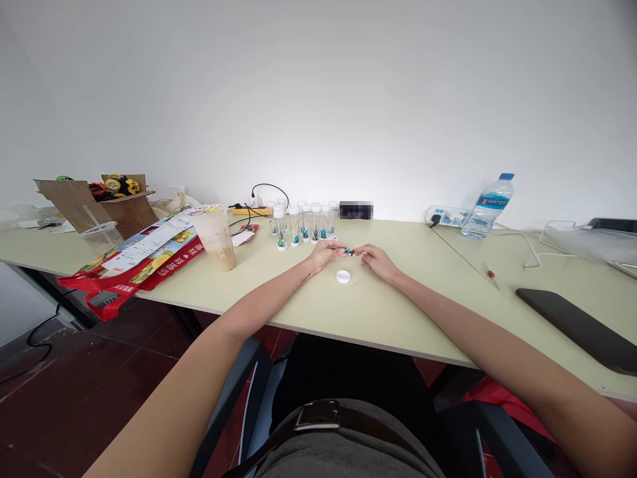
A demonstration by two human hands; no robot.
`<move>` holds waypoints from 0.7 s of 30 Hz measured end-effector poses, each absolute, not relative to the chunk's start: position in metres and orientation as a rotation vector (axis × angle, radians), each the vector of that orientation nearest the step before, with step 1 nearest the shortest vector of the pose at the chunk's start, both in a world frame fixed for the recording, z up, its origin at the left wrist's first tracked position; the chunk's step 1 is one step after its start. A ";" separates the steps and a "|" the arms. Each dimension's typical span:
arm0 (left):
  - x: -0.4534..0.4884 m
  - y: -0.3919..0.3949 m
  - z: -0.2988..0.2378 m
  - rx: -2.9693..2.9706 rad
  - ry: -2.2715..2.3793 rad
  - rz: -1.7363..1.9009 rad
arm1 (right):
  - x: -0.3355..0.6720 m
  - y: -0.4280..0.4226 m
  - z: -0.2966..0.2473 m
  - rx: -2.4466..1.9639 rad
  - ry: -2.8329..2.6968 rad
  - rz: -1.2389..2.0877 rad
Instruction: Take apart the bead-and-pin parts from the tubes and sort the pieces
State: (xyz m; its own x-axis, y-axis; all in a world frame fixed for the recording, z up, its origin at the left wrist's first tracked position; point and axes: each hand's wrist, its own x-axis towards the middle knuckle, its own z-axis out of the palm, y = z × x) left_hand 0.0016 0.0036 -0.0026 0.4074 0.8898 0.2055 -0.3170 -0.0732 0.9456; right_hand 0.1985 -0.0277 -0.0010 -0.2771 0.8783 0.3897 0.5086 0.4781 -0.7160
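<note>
My left hand (326, 255) is closed in a pinch on a small blue-and-black piece (349, 251), held just above the table. From the other side, my right hand (377, 261) meets the dark end of this piece with its fingertips, the other fingers curled. The piece is too small for me to make out its kind. Just below the hands, a round white cap (343, 277) lies on the table. Behind my left hand stand several clear tubes (295, 226) with white ends and small blue or green pieces inside.
A drink cup (217, 242) and a red printed bag (164, 255) are on the left, near a cardboard box (99, 206). On the right are a water bottle (488, 207), a power strip (446, 216) and a dark phone (577, 325). A blurred-screen device (355, 211) leans at the wall.
</note>
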 end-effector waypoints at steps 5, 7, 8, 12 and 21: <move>0.001 0.005 -0.004 1.284 0.588 1.095 | 0.199 -0.028 -0.001 -1.147 -1.939 0.601; 0.001 0.006 -0.004 1.291 0.591 1.091 | 0.199 -0.028 -0.001 -1.151 -1.939 0.606; 0.001 0.006 -0.005 1.294 0.593 1.090 | 0.198 -0.028 -0.001 -1.157 -1.939 0.608; 0.001 0.006 -0.005 1.299 0.594 1.089 | 0.198 -0.028 -0.001 -1.170 -1.939 0.601; 0.001 0.005 -0.004 1.286 0.584 1.093 | 0.197 -0.031 0.002 -1.207 -1.957 0.569</move>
